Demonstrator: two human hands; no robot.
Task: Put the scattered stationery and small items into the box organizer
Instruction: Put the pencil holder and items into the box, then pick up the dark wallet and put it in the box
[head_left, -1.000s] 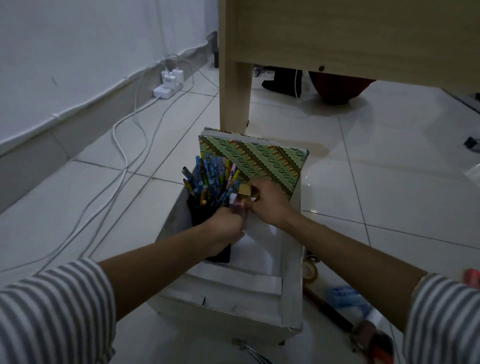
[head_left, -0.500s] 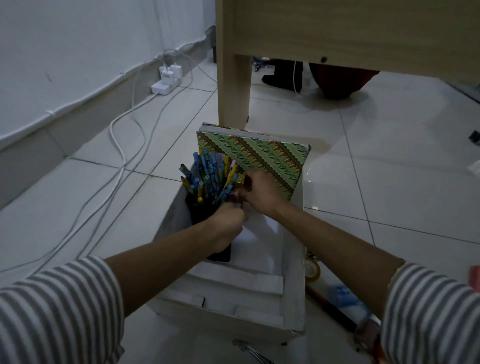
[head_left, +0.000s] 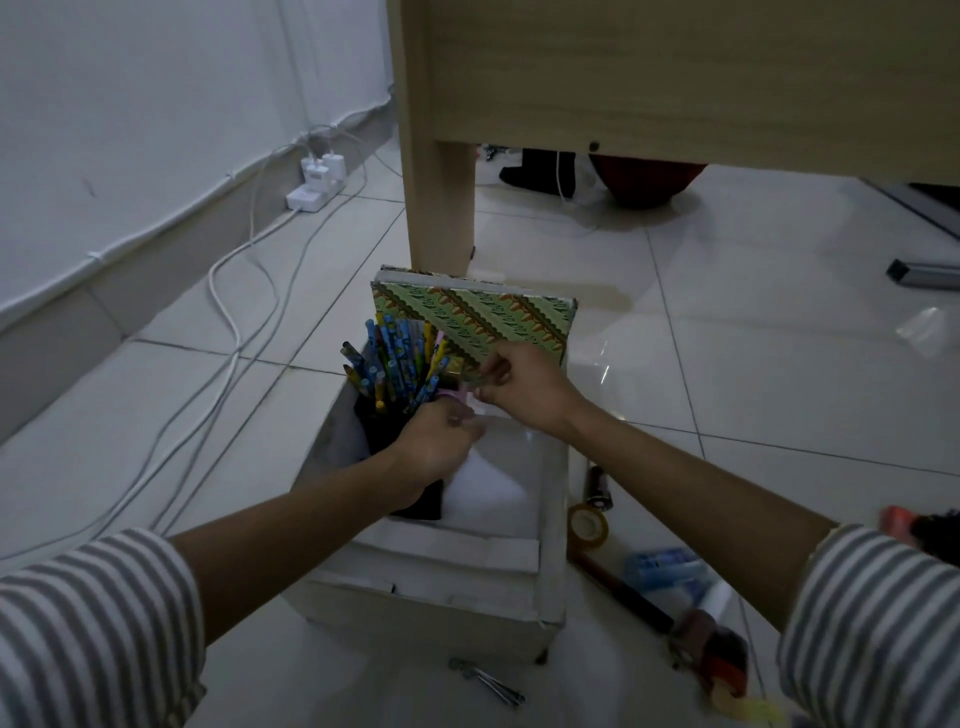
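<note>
The work area is a white tiled floor (head_left: 779, 364) beside a wall, with a power strip (head_left: 311, 189) and cables at upper left and a wooden table leg (head_left: 441, 197) at top centre.

**Location of the task item.** The white box (head_left: 550, 566) stands in the centre of the frame, directly below the table leg.

**Completed, as far as visible.**
- A black cup (head_left: 384, 431) packed with pens (head_left: 395, 364) stands in the left part of the box.
- A green patterned notebook (head_left: 498, 312) stands upright against the far wall of the box.

**Step in progress.** The left hand (head_left: 441, 447) and the right hand (head_left: 524, 384) meet above the box, just right of the pens. Both have their fingers curled together and pinch a small pink item (head_left: 457, 396). What the item is cannot be determined.

**Remaining.** Several items lie on the floor outside the box:
- a tape roll (head_left: 587, 526), just beside the right wall;
- a blue packet (head_left: 665, 564) and a tape dispenser (head_left: 711, 657), at lower right;
- a few metal pieces (head_left: 488, 682), at bottom centre.

**Assessment.** The task appears roughly half complete. The near part of the box shows no contents.
</note>
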